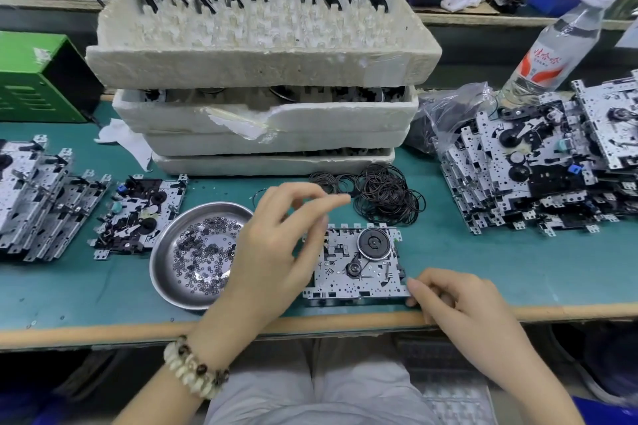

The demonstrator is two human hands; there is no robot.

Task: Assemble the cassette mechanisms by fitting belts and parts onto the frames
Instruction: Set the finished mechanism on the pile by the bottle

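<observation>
A silver cassette frame (359, 267) lies flat near the table's front edge, with a black flywheel (374, 244) and a small pulley joined by a belt on it. My right hand (459, 300) pinches the frame's near right corner. My left hand (279, 248) hovers over the frame's left side, fingers loosely curled and spread, with nothing visible in them. A pile of black rubber belts (386, 198) lies just behind the frame. A steel dish (165, 272) of small washers sits at the left of the frame.
Stacked foam trays (262, 69) with flywheels fill the middle back. Piles of frames stand at the right (538, 169) and at the left (38, 197), with one assembled unit (138, 217) beside the dish. A water bottle (559, 41) and a green box (38, 76) stand behind.
</observation>
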